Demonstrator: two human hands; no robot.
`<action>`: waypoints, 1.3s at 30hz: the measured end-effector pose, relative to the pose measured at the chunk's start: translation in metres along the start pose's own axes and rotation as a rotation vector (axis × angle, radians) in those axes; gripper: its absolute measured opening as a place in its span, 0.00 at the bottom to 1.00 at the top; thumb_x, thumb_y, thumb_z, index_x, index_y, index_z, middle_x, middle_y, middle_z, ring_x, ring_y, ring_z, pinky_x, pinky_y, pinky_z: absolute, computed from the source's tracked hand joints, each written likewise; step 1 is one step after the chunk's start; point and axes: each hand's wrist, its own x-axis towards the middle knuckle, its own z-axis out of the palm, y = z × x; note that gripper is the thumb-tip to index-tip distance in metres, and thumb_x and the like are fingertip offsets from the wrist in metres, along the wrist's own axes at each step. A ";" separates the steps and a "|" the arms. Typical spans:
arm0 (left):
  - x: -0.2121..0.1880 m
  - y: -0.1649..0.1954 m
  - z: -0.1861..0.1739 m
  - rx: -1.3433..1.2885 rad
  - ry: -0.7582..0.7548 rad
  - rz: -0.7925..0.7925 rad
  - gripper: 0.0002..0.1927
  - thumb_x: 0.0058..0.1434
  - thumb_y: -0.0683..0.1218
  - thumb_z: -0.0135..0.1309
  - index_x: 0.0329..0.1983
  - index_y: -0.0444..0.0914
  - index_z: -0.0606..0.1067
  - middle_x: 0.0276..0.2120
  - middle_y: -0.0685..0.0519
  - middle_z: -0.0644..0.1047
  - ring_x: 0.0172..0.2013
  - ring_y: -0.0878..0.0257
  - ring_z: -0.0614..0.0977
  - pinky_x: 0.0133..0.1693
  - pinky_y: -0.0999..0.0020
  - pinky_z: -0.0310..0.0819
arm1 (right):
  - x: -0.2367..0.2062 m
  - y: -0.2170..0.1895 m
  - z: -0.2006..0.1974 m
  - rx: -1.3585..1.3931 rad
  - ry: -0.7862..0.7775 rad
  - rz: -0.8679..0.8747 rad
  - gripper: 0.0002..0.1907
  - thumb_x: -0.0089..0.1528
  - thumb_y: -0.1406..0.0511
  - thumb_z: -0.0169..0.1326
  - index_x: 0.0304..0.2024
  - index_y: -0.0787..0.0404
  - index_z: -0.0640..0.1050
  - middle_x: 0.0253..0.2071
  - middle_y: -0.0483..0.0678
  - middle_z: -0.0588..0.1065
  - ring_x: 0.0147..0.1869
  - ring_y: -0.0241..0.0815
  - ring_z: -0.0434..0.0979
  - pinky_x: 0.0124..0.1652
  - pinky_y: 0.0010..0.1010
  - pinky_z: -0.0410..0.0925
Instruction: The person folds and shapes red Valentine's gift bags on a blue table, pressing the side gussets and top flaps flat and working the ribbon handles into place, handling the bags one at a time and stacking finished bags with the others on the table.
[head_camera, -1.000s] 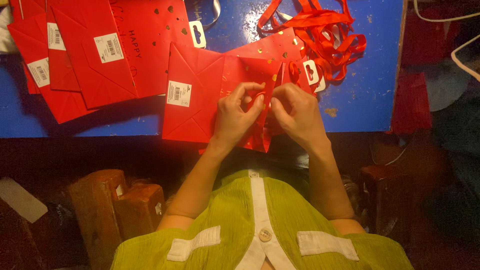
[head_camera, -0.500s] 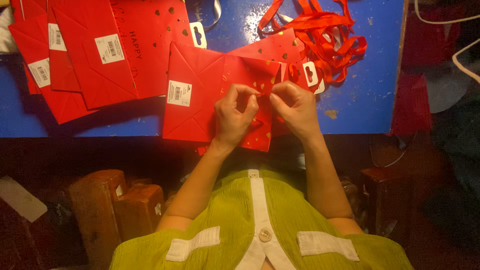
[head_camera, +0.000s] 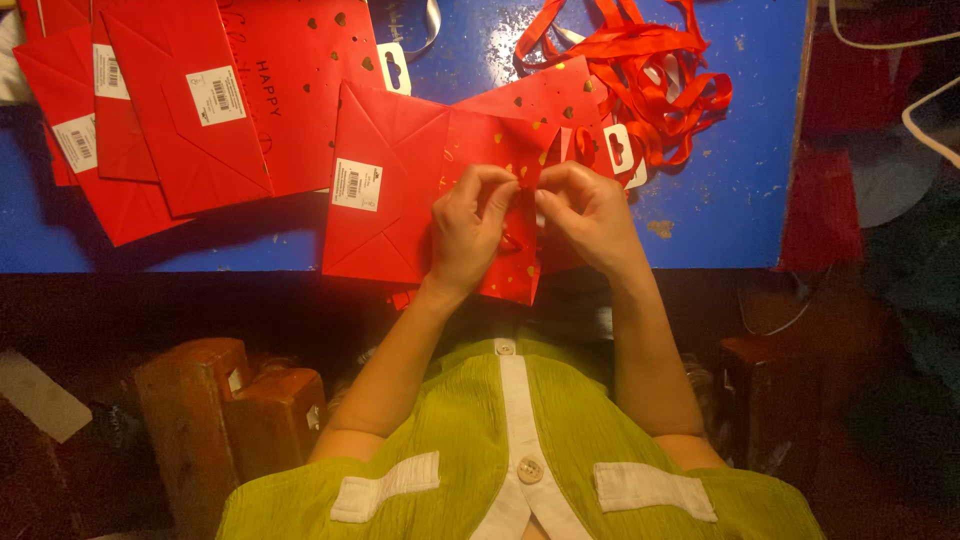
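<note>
You are pinching the top edge of a red bag lying flat at the near edge of the blue table, your left hand and right hand pressing fingertips together, possibly on a ribbon end, with ribbons piling beyond and more bags lying left.

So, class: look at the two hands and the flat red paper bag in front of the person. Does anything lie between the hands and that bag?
Nothing visible does. The left hand and right hand already rest on the red paper bag, fingertips pinching at its middle.
</note>
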 end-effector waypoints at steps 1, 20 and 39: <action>0.000 -0.003 0.001 -0.073 0.010 -0.042 0.06 0.71 0.43 0.56 0.46 0.36 0.74 0.33 0.53 0.82 0.29 0.66 0.83 0.32 0.71 0.77 | 0.002 0.000 0.001 0.012 -0.006 -0.036 0.06 0.66 0.69 0.57 0.45 0.65 0.78 0.36 0.38 0.76 0.37 0.24 0.72 0.34 0.20 0.67; 0.002 -0.006 0.003 -0.274 0.055 -0.112 0.06 0.72 0.45 0.53 0.45 0.36 0.73 0.33 0.55 0.81 0.32 0.71 0.83 0.32 0.74 0.80 | 0.001 0.001 -0.004 0.104 -0.069 -0.040 0.07 0.67 0.70 0.57 0.46 0.67 0.79 0.36 0.39 0.78 0.39 0.27 0.77 0.40 0.21 0.71; 0.007 0.008 -0.002 -0.189 -0.016 -0.076 0.09 0.68 0.45 0.57 0.46 0.36 0.74 0.37 0.53 0.81 0.33 0.70 0.82 0.33 0.74 0.77 | 0.003 0.008 -0.002 -0.030 0.043 -0.126 0.06 0.66 0.69 0.57 0.43 0.67 0.79 0.37 0.40 0.79 0.42 0.27 0.76 0.43 0.23 0.71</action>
